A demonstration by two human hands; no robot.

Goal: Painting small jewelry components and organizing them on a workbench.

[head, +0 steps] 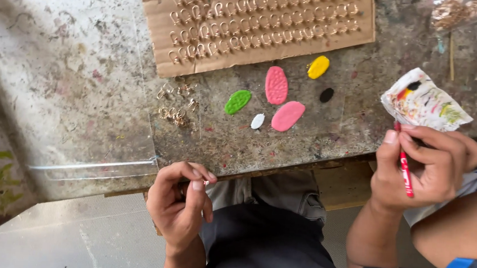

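Two hands work at the near edge of a paint-spattered desk (75, 72) in the single head view. The left hand (180, 203), at about seven o'clock, has thumb and fingers (197, 186) pinched shut on something tiny; a glint of metal shows between the tips, probably one of the small gold hooks, though it is too small to be sure. The right hand (424, 164), at four o'clock, is curled closed around a thin red brush (405, 172), its tip pointing up towards a crumpled scrap of paper (422, 102) smeared with many colours, lying just above the knuckles.

Judging by what lies on the desk, the work looks barely begun: a brown cardboard sheet (254, 23) at twelve o'clock carries rows of gold hooks stuck in it, all seemingly bare metal, and a loose heap of hooks (176, 101) lies at nine o'clock from the paint. Near the centre sit oval blobs of paint: green (237, 101), two pink (283, 101), white (257, 121), yellow (318, 67) and black (326, 95), all looking full.

A clear plastic bag (454, 12) with gold-brown contents rests at one o'clock; no label can be made out. A clear plastic sheet (96, 166) covers the desk's left part.
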